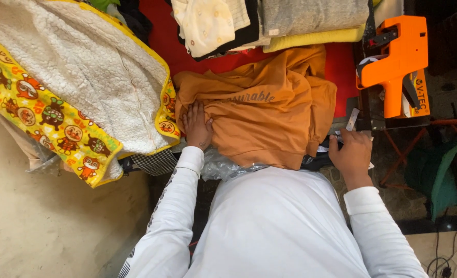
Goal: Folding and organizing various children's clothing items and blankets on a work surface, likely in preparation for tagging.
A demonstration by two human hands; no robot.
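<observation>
Where left fingers (191,114) press flat: orange sweatshirt (269,121), directly beneath.

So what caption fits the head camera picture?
Left hand pressing an orange sweatshirt, right hand holding a small tag.

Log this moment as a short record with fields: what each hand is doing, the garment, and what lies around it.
left hand: left hand lies flat on the left edge of the orange sweatshirt
right hand: right hand pinches a small white tag beside the sweatshirt's right edge
garment: orange sweatshirt, rumpled, spread on a red surface
left of it: fleece-lined blanket with yellow cartoon print
above it: stack of folded clothes
right of it: orange label gun
under its near edge: clear plastic wrap
</observation>
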